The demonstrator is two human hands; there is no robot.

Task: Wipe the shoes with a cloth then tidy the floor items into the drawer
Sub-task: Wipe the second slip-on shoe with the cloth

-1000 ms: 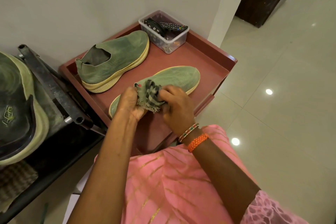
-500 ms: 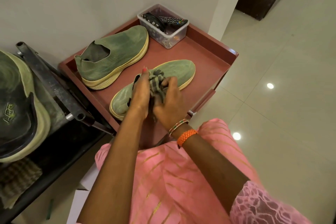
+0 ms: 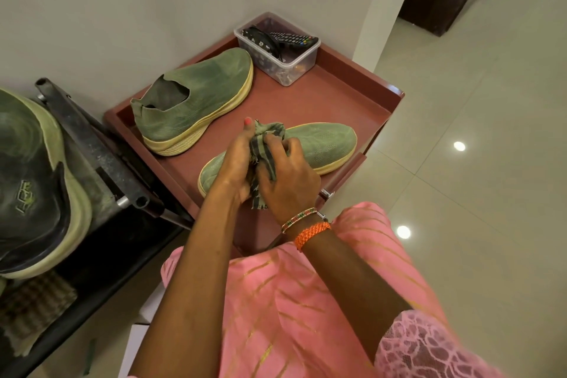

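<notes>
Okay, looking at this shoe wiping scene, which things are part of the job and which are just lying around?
Part of the job:
- striped grey cloth, gripped by left hand and right hand
- two green knit shoes, near and far
- reddish-brown tray top

Just lying about:
- clear plastic box holding a black remote
- black rack

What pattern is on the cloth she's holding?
The cloth is striped or checked in grey-green and dark bands, frayed at its edges, seen in the head view.

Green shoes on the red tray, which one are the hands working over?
The near shoe, toe pointing right. Both hands, left and right, grip the cloth over it. The far shoe by the wall sits untouched.
</notes>
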